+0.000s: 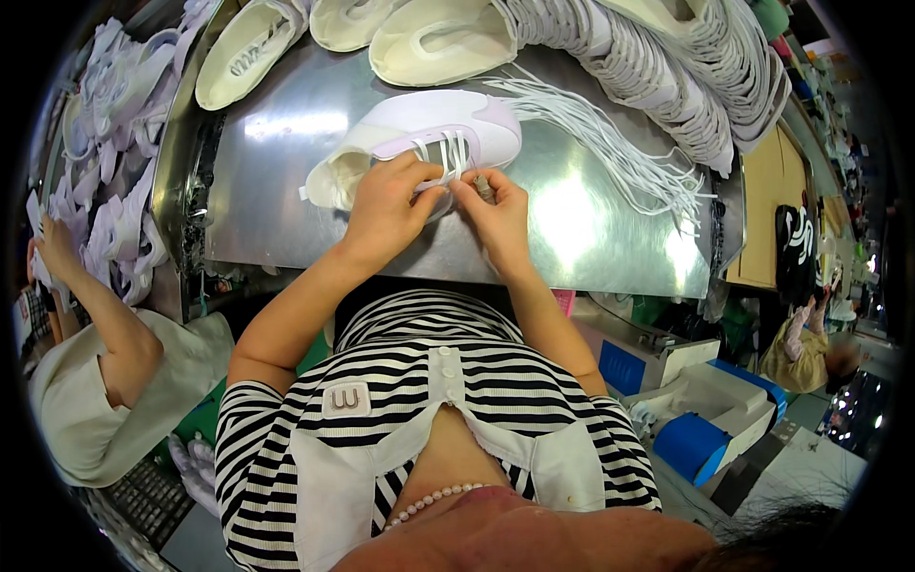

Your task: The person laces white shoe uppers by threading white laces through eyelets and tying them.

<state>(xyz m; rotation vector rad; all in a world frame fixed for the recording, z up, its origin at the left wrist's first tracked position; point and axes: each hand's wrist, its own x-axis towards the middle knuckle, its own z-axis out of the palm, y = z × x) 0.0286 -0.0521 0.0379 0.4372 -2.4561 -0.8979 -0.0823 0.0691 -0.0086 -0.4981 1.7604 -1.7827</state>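
Observation:
A white and lilac shoe upper [410, 119] lies on its side on the metal table, its opening toward the left. White shoelace [456, 151] runs in several strands across its eyelets. My left hand [393, 205] is closed on the upper's near edge beside the lacing. My right hand [496, 214] pinches the lace at the lower eyelet edge, its fingertips close to the left ones. A small grey-brown piece [484, 189], its kind unclear, sits between the right fingers. What lies under the fingertips is hidden.
Loose white shoelaces [610, 143] spread to the right on the metal table [276, 210]. Stacked shoe uppers [648, 86] line the far edge. More uppers [124, 95] are piled at left, beside a co-worker's arm [105, 310]. A blue and white machine [715, 419] stands at lower right.

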